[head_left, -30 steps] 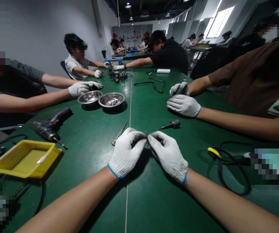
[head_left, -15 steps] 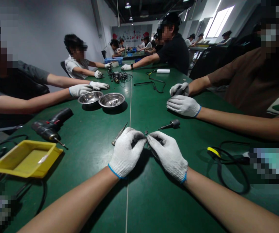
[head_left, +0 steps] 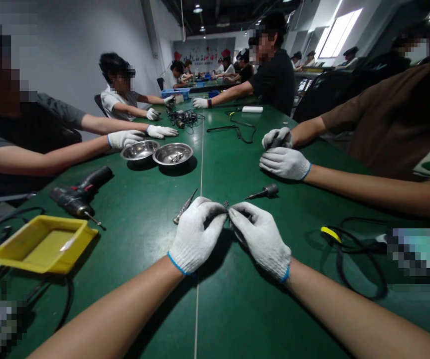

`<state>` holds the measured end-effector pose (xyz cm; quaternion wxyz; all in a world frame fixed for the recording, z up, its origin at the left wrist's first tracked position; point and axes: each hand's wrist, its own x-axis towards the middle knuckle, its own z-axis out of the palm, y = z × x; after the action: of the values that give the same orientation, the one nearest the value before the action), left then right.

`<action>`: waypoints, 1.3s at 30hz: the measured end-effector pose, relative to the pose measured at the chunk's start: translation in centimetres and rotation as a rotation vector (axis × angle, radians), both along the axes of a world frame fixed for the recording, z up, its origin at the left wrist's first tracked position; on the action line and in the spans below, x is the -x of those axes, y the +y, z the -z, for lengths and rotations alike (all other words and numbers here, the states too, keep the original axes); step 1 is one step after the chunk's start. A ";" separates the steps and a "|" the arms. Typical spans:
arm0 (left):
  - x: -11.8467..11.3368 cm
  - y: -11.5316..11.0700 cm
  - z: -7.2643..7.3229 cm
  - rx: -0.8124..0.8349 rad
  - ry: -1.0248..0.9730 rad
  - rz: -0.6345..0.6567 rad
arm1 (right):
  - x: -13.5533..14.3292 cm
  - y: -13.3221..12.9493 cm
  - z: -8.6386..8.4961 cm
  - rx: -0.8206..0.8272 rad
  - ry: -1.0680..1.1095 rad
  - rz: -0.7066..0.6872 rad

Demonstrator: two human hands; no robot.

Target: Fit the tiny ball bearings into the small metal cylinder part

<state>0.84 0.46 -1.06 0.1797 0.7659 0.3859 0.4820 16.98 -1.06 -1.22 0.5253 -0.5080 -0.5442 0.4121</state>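
Note:
In white gloves with blue cuffs, my left hand and my right hand meet fingertip to fingertip over the green table. The thumb and fingers of each are pinched together; whatever lies between them is too small or hidden to make out. Just beyond the fingertips is a tiny dark round part. A slim metal hand tool lies beside my left hand, partly hidden by it. Beyond my right hand lies a dark screwdriver-like tool with a thick short handle.
A power drill and a yellow tray sit at left. Two metal bowls stand farther off, one holding small metal pieces. Black cables lie at right. Co-workers' gloved hands rest on both sides of the table.
My hands keep nearly the same pinched pose. A co-worker's gloved hand by the bowls at left has shifted slightly to the right.

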 end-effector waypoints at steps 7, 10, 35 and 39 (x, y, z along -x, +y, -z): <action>0.1 -0.1 -0.2 0.018 -0.003 0.001 | 0.0 0.0 0.0 -0.012 -0.017 -0.001; 0.1 -0.1 -0.3 0.011 -0.006 -0.002 | 0.0 0.1 -0.1 -0.024 -0.019 -0.006; 0.1 -0.2 -0.4 0.039 0.002 -0.007 | 0.1 0.0 -0.3 -0.005 -0.018 -0.012; 0.0 -0.2 -0.5 0.041 0.006 -0.008 | 0.0 0.0 -0.3 -0.007 -0.020 -0.018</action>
<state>0.82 0.30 -0.57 0.1923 0.7620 0.3991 0.4724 17.01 -1.05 -0.92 0.5180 -0.5053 -0.5553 0.4099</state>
